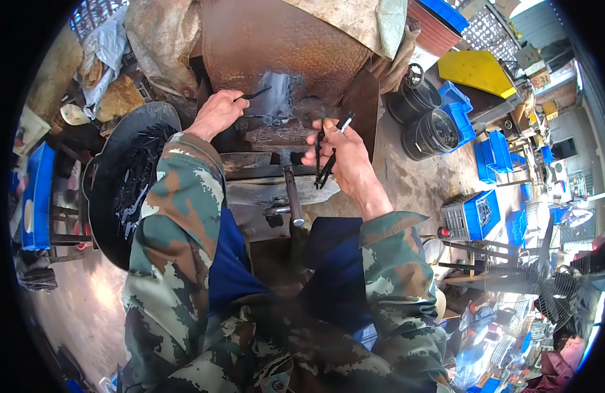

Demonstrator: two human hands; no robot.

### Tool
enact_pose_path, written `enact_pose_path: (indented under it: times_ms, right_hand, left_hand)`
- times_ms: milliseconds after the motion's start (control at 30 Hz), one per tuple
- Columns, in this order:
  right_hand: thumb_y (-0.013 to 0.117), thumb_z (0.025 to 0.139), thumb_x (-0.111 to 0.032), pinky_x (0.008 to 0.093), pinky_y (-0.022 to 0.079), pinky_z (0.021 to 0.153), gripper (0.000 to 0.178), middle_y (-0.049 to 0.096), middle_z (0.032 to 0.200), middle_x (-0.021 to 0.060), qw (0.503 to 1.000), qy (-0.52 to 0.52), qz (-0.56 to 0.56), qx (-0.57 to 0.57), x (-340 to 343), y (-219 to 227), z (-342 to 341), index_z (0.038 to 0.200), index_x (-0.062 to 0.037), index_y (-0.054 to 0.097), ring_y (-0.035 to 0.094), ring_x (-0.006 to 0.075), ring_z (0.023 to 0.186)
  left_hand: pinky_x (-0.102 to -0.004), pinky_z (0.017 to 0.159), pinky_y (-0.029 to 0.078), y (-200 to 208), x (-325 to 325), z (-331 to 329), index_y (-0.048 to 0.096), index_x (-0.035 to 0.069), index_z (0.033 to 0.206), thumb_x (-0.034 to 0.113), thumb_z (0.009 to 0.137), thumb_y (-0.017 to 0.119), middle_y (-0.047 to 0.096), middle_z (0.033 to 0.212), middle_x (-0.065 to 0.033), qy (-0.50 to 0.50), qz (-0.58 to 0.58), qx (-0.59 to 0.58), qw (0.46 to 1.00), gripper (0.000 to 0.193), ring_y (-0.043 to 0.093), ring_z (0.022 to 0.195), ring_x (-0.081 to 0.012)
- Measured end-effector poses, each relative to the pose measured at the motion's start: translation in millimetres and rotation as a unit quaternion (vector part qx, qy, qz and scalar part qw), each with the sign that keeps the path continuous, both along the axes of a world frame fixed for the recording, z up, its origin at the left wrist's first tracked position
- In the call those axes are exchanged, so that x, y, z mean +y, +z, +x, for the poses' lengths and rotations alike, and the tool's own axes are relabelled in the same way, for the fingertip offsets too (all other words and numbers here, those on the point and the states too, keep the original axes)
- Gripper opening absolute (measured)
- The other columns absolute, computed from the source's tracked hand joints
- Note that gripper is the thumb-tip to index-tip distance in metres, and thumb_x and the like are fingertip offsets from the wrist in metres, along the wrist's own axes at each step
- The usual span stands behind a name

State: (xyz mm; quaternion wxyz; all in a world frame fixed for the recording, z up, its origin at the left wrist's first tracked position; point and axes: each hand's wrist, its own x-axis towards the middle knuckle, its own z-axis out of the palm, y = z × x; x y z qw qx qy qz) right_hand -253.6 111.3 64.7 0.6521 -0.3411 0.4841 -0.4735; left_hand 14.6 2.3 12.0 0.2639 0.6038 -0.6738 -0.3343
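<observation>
In front of me, my left hand (217, 114) pinches one end of a thin dark strip (256, 93), whose far end points toward a whitish-blue plume (277, 98); whether that is flame, smoke or spray I cannot tell. On the right, my right hand (347, 157) is closed around several thin black strips (323, 171) that hang below the fingers. A short black-and-white piece (345, 122) sticks up by its thumb. Between the hands lies a rough brown block (276, 135). A metal pipe (291, 190) runs from it toward me, with a valve handle (276, 211) at its side.
At my left stands a black container (96, 216) of dark thin pieces. A rusty sheet (283, 49) rises behind the plume. Two black buckets (430, 134), blue crates (491, 157) and a yellow board (476, 72) are at the right, with a fan (542, 281) lower down.
</observation>
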Motion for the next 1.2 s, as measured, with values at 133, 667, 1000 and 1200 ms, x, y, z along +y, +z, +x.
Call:
enact_pose_path:
  times_ms: [133, 667, 1000, 1200]
  right_hand:
    - [0.063, 0.098, -0.029, 0.0298, 0.055, 0.052, 0.027, 0.06, 0.086, 0.0053, 0.997, 0.023, -0.022, 0.065, 9.1, -8.5, -4.5, 0.101, -0.0022, 0.06, 0.055, 0.0088, 0.061]
    - [0.061, 0.072, 0.008, 0.043, 0.054, 0.091, 0.054, 0.056, 0.135, 0.0059, 0.735, 0.273, -0.383, 0.487, 55.9, -35.5, 4.7, 0.122, -0.0097, 0.059, 0.061, 0.0344, 0.112]
    - [0.068, 0.09, -0.002, 0.0234, 0.056, 0.057, 0.023, 0.066, 0.112, 0.0052, 0.948, 0.012, -0.246, 0.201, -2.7, -13.5, 38.5, 0.113, -0.0032, 0.065, 0.061, 0.009, 0.083]
    - [0.068, 0.093, -0.014, 0.025, 0.051, 0.044, 0.021, 0.065, 0.094, 0.0036, 0.942, -0.05, -0.24, 0.23, -76.0, 14.5, 56.6, 0.11, -0.0017, 0.065, 0.058, 0.0091, 0.066]
  left_hand:
    - [-0.0361, 0.094, 0.048, -0.8, -2.5, 3.3, 0.062, -0.002, 0.125, 0.032, 0.089, 0.059, 0.071, 0.099, -0.0181, 0.004, 0.035, 0.003, 0.999, 0.05, 0.068, 0.098, -0.0282]
    - [-0.0343, 0.08, 0.051, -26.5, -9.5, -0.5, 0.061, -0.006, 0.123, 0.027, 0.088, 0.061, 0.069, 0.093, -0.0167, 0.059, -0.016, 0.004, 0.998, 0.049, 0.067, 0.078, -0.0219]
    - [-0.0487, 0.089, 0.049, -11.8, -15.5, -19.1, 0.071, 0.004, 0.096, 0.028, 0.088, 0.058, 0.064, 0.101, -0.0244, 0.136, -0.25, -0.003, 0.959, 0.028, 0.06, 0.099, -0.0421]
    - [-0.0493, 0.087, 0.049, 8.3, 0.6, -30.5, 0.067, 0.005, 0.105, 0.029, 0.092, 0.057, 0.065, 0.106, -0.0232, 0.174, -0.193, 0.096, 0.961, 0.029, 0.061, 0.102, -0.043]
